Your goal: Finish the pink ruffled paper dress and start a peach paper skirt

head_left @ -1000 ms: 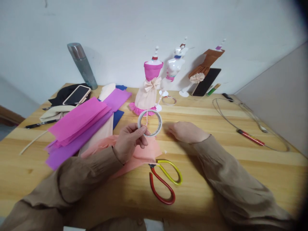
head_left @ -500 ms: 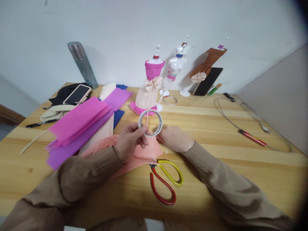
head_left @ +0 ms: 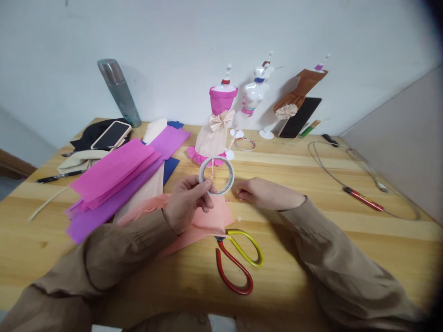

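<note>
My left hand pinches a thin white tape roll by its lower left rim and holds it upright above a salmon paper sheet. My right hand rests low over the table just right of the roll, fingers drawn together and pointing at it. What they pinch, if anything, I cannot make out. Red and yellow scissors lie shut on the wood just in front of both hands.
Pink and purple paper sheets lie at the left. Behind stand a pink-dressed mannequin, a white one and a brown-dressed one. A flask, two phones, a wire loop and a red-handled tool surround them.
My right hand came in to touch the roll's right side, then drew back a little to the right. My left hand and the roll stayed put.
</note>
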Tool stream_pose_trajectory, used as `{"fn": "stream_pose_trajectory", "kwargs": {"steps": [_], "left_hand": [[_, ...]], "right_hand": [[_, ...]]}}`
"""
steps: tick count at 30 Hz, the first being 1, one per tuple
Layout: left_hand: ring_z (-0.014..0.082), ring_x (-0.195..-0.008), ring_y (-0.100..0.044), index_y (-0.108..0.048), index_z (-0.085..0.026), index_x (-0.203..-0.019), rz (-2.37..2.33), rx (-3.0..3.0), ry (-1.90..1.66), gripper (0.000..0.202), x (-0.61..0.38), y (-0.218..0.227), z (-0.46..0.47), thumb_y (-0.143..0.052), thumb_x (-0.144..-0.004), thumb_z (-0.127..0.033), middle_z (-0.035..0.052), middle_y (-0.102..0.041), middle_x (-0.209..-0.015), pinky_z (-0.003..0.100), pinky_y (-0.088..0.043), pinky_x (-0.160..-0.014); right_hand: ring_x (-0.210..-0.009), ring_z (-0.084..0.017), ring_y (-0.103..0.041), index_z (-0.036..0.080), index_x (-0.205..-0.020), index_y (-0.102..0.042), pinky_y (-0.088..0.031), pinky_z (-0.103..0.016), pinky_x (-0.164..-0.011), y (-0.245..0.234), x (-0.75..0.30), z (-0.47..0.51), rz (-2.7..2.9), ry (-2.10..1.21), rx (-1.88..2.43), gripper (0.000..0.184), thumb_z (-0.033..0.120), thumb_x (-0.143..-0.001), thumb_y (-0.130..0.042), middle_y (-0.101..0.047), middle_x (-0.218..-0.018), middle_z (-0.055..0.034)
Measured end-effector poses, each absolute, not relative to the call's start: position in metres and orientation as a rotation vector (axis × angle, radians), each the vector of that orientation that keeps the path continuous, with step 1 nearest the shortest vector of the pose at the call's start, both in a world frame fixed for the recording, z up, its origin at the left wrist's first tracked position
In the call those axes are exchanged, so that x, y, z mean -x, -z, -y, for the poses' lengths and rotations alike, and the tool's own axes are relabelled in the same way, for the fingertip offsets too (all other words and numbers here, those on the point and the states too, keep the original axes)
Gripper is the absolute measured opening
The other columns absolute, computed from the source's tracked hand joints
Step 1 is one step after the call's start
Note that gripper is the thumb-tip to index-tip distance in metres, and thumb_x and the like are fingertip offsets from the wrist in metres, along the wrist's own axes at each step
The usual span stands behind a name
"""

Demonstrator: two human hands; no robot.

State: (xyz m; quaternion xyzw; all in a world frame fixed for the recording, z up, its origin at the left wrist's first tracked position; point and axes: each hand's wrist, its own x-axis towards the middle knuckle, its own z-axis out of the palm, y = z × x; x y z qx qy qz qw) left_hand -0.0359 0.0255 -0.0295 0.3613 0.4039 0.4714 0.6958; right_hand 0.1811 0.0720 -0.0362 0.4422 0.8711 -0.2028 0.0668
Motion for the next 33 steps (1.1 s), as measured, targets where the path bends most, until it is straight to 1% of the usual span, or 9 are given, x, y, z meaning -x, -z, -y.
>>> {"fn": "stream_pose_trajectory", "kwargs": {"steps": [2,4,9,12,15,19,22,30,33], "left_hand": [[0.0043,-0.037,-0.045,-0.065,-0.012,-0.065,-0.896,-0.811,-1.047,0.037,0.036,0.03,-0.026,-0.081,-0.063,-0.046,-0.0019,-0.057,-0.046,0.017,-0.034,-0.038],[0.0044,-0.037,-0.045,-0.065,-0.012,-0.065,-0.895,-0.811,-1.051,0.037,0.036,0.031,-0.026,-0.081,-0.063,-0.046,-0.0021,-0.056,-0.046,0.017,-0.034,-0.038],[0.0054,-0.038,-0.047,-0.065,-0.012,-0.065,-0.895,-0.821,-1.045,0.036,0.036,0.033,-0.026,-0.079,-0.065,-0.045,-0.0013,-0.056,-0.045,0.018,-0.034,-0.038],[0.0053,-0.038,-0.046,-0.065,-0.013,-0.065,-0.899,-0.821,-1.039,0.036,0.036,0.033,-0.026,-0.079,-0.065,-0.045,-0.0014,-0.056,-0.045,0.018,-0.034,-0.039],[0.0048,-0.037,-0.046,-0.065,-0.012,-0.065,-0.897,-0.811,-1.051,0.036,0.036,0.032,-0.026,-0.08,-0.063,-0.045,-0.0018,-0.057,-0.046,0.017,-0.034,-0.038],[0.0047,-0.037,-0.045,-0.064,-0.012,-0.064,-0.901,-0.821,-1.055,0.037,0.036,0.03,-0.025,-0.08,-0.063,-0.046,-0.0019,-0.056,-0.046,0.018,-0.033,-0.038],[0.0045,-0.037,-0.045,-0.065,-0.012,-0.064,-0.913,-0.834,-1.047,0.038,0.036,0.03,-0.025,-0.079,-0.064,-0.047,-0.0018,-0.056,-0.046,0.018,-0.033,-0.038],[0.0053,-0.039,-0.047,-0.064,-0.013,-0.067,-0.915,-0.81,-1.052,0.037,0.037,0.032,-0.026,-0.08,-0.064,-0.045,-0.0018,-0.057,-0.049,0.018,-0.034,-0.038],[0.005,-0.038,-0.047,-0.064,-0.012,-0.066,-0.905,-0.805,-1.053,0.036,0.037,0.031,-0.026,-0.08,-0.064,-0.045,-0.0019,-0.057,-0.048,0.018,-0.034,-0.038]], "right_hand": [[-0.073,-0.015,-0.059,0.016,-0.086,-0.066,-0.04,-0.025,-0.068,0.035,-0.184,-0.074,-2.721,0.832,-1.23,0.015,0.014,-0.085,-0.051,-0.069,-0.083,-0.0053],[-0.076,-0.014,-0.058,0.016,-0.082,-0.066,-0.04,-0.026,-0.071,0.037,-0.181,-0.073,-2.834,0.897,-1.15,0.014,0.012,-0.083,-0.053,-0.068,-0.085,-0.0048],[-0.064,-0.011,-0.049,0.015,-0.072,-0.062,-0.034,-0.023,-0.062,0.047,-0.164,-0.067,-2.846,0.763,-1.232,0.017,0.001,-0.074,-0.053,-0.062,-0.075,-0.0022],[-0.064,-0.011,-0.049,0.015,-0.071,-0.063,-0.031,-0.024,-0.06,0.05,-0.162,-0.067,-2.794,0.657,-1.299,0.014,0.004,-0.075,-0.055,-0.063,-0.076,-0.0032],[-0.069,-0.014,-0.053,0.014,-0.077,-0.064,-0.033,-0.025,-0.06,0.053,-0.167,-0.071,-2.796,0.572,-1.318,0.009,0.01,-0.08,-0.056,-0.065,-0.083,-0.0062],[-0.072,-0.013,-0.056,0.014,-0.08,-0.062,-0.039,-0.024,-0.066,0.06,-0.174,-0.077,-2.906,0.81,-1.183,0.007,0.01,-0.081,-0.057,-0.065,-0.083,-0.0049],[-0.068,-0.012,-0.055,0.015,-0.081,-0.061,-0.04,-0.022,-0.064,0.066,-0.172,-0.077,-2.927,0.971,-1.114,0.008,0.008,-0.08,-0.056,-0.064,-0.078,-0.0026],[-0.068,-0.013,-0.052,0.016,-0.071,-0.061,-0.036,-0.025,-0.063,0.05,-0.186,-0.083,-2.833,0.669,-1.212,0.013,0.007,-0.073,-0.053,-0.064,-0.08,-0.0039],[-0.066,-0.016,-0.054,0.018,-0.068,-0.062,-0.038,-0.027,-0.063,0.037,-0.226,-0.096,-2.583,0.536,-1.527,0.012,0.011,-0.072,-0.053,-0.065,-0.072,-0.0038]]}}
